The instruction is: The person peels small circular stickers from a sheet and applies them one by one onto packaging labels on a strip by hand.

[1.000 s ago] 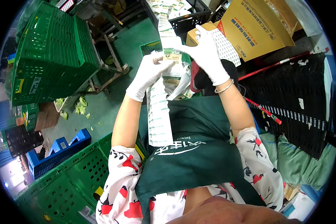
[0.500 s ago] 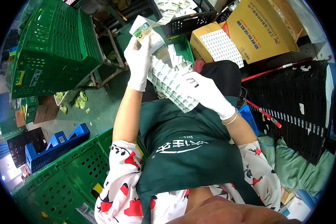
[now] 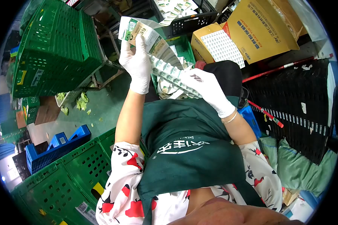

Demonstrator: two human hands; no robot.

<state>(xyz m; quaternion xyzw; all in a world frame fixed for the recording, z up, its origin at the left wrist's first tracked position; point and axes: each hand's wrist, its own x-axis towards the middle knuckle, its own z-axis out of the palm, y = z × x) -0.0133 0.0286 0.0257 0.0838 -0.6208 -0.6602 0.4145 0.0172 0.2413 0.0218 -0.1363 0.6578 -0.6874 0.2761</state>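
Note:
My left hand point(image 3: 136, 66), in a white glove, pinches a strip of printed labels point(image 3: 153, 42) between thumb and fingers. The strip has green and tan print and curves down to the right. My right hand point(image 3: 207, 88), also gloved, grips the right part of a sheet of small green-and-white stickers point(image 3: 167, 70). This sheet slants between both hands, its left end close to my left palm. Beneath it, a green crate point(image 3: 184, 48) in front of my apron holds loose printed labels point(image 3: 167, 88). Some of my right fingertips are hidden.
A black crate point(image 3: 191, 21) of labels stands at the back. Beside it is a yellow carton point(image 3: 261, 30) with another sticker sheet point(image 3: 222, 47) against it. Stacked green crates point(image 3: 56, 48) rise on the left, black crates point(image 3: 289, 101) on the right. Leaf scraps point(image 3: 82, 101) lie on the floor.
My left hand has moved slightly down and left, and the label strip now spreads wider toward the right. The sticker sheet has tilted to look narrower, uncovering loose labels beneath.

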